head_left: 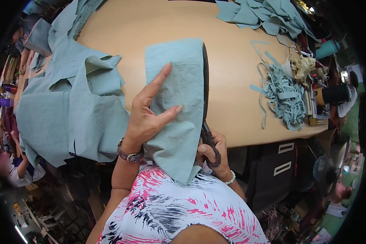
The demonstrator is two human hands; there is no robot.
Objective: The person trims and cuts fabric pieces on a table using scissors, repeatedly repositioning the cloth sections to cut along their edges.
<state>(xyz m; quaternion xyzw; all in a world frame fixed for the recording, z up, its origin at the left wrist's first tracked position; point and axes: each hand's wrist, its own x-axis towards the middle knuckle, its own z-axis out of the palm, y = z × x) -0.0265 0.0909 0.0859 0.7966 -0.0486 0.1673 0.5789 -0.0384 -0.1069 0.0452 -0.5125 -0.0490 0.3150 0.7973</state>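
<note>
A folded light blue-green fabric piece (179, 77) lies on the table's near side, its lower end hanging over the edge toward my body. My left hand (148, 110) is on its left part, index finger and thumb stretched out on top. The other fingers are hidden, seemingly beneath the cloth, so the piece sits between them. My right hand (215, 152) grips the dark handles of a pair of scissors (206, 81). One long blade runs along the fabric's right edge, pointing away from me; the other blade is hidden by the cloth.
Larger sheets of the same fabric (65, 114) cover the left of the table (232, 81). A tangle of thin cut strips (286, 97) lies at right, with cut pieces (268, 16) beyond. A teal bottle (327, 49) and a black container (337, 93) stand at the right edge.
</note>
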